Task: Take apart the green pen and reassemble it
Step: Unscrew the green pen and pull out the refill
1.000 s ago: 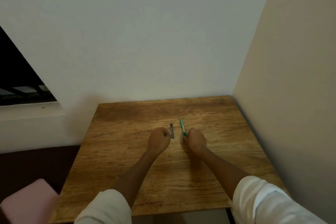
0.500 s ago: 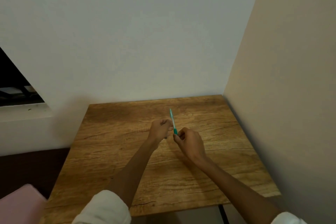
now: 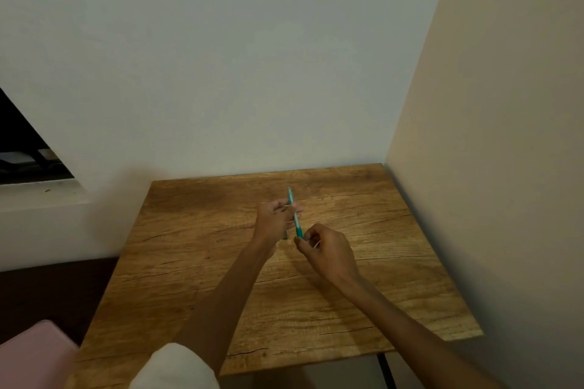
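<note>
The green pen (image 3: 297, 224) is lifted above the wooden table (image 3: 363, 278), tilted with its far end pointing away from me. My left hand (image 3: 274, 218) pinches its upper half between thumb and fingers. My right hand (image 3: 325, 251) grips the pen's near, lower end. A dark pen (image 3: 285, 235) lies flat on the table below, mostly hidden behind my left hand.
The table stands in a corner, with a white wall behind and a beige wall (image 3: 489, 167) close on the right. A dark window opening (image 3: 25, 155) lies at the left. A pink object (image 3: 34, 354) sits at the bottom left, beside the table.
My right hand lifted the green pen off the table. My left hand opened from a fist and took hold of the pen's upper half. The camera shifted a little to the right.
</note>
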